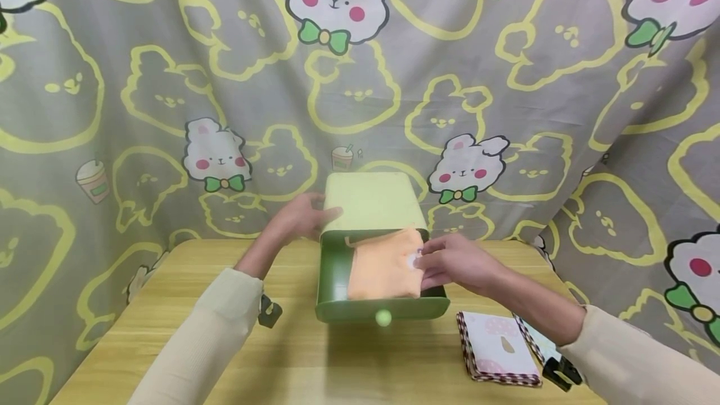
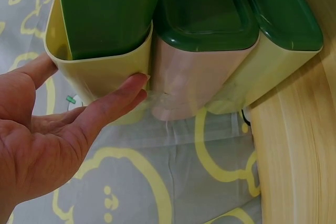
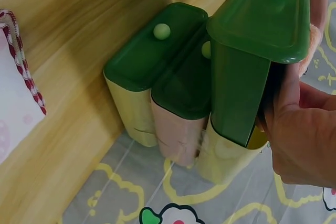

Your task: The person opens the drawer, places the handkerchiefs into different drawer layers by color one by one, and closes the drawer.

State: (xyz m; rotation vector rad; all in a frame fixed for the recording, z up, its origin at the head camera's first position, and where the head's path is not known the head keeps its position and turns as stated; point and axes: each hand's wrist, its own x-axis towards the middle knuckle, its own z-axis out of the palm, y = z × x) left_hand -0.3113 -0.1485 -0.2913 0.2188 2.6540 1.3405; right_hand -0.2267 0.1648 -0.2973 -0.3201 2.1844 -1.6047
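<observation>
A small chest (image 1: 374,202) of stacked drawers, with pale yellow and pink casings, stands on the table. Its green top drawer (image 1: 349,311) is pulled out and has a round light-green knob (image 1: 384,317). In it lies a folded peach cloth (image 1: 382,270) with a white patch on its right side. My right hand (image 1: 458,262) pinches the cloth at that side, its fingertips partly hidden in the drawer. With fingers fairly straight, my left hand (image 1: 300,216) rests against the chest's upper left edge. The two lower drawers (image 3: 152,56) are pushed in.
Right of the chest lies a folded white cloth (image 1: 497,342) with a checked border, a second patterned cloth (image 1: 537,336) partly under my right forearm. The wooden table (image 1: 270,361) ends at a patterned curtain (image 1: 360,99) behind and at the sides.
</observation>
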